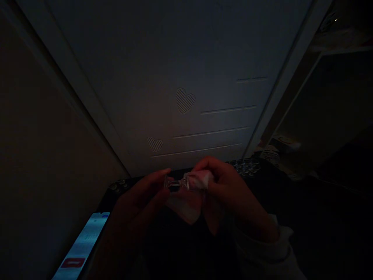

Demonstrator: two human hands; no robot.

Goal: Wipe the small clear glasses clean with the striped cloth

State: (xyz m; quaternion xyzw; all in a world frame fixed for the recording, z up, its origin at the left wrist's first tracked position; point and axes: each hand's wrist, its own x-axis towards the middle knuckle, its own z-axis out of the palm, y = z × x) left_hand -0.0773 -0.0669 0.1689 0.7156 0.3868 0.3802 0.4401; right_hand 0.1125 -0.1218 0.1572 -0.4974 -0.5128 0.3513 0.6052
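Note:
In dim light, my left hand (142, 202) pinches one end of a small clear, glass-like piece (175, 185) between thumb and fingers. The piece lies sideways, with wider rims at both ends and a darker-looking middle. My right hand (223, 181) is closed on a pale pinkish cloth or tissue (201, 179), pressed against the piece's right end. A loose fold of the cloth hangs below both hands. How far the cloth reaches into or around the piece, I cannot tell.
Several clear round pieces (246, 166) stand on the dark surface at back right, and a few more (118, 184) at back left. A lit phone (83, 247) lies at lower left. Behind rises a pale panel (140, 77) with grooved hearts and lines.

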